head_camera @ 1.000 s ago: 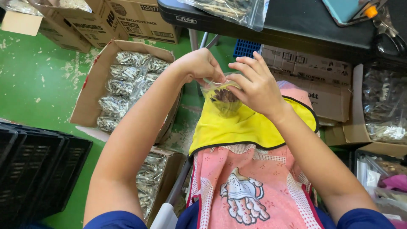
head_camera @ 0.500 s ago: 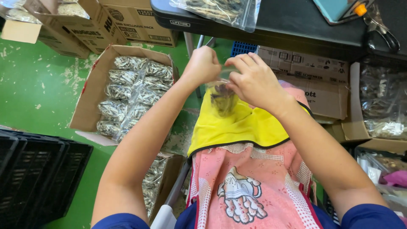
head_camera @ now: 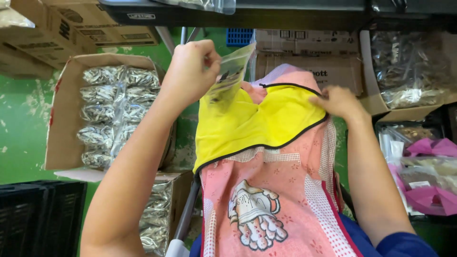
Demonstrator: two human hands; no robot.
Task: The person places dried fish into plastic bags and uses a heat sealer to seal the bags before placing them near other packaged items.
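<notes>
My left hand [head_camera: 190, 71] is raised over my lap and pinches the top of a small clear plastic bag [head_camera: 231, 76] with a printed label. The bag hangs above the yellow pocket [head_camera: 257, 123] of my pink apron [head_camera: 266, 200]. My right hand [head_camera: 340, 102] rests on the pocket's black-trimmed right edge, fingers curled on the fabric. What the bag holds cannot be made out.
A cardboard box [head_camera: 62, 119] with several sealed bags of seeds stands on the green floor at left. A second such box [head_camera: 162, 214] sits below it. Black crates [head_camera: 38, 219] lie at bottom left. More boxes and bags [head_camera: 409, 71] crowd the right, under a dark table edge [head_camera: 285, 14].
Both hands held the small bag together before. Now the right hand has let go and dropped to the pocket's edge, while the left hand keeps the bag.
</notes>
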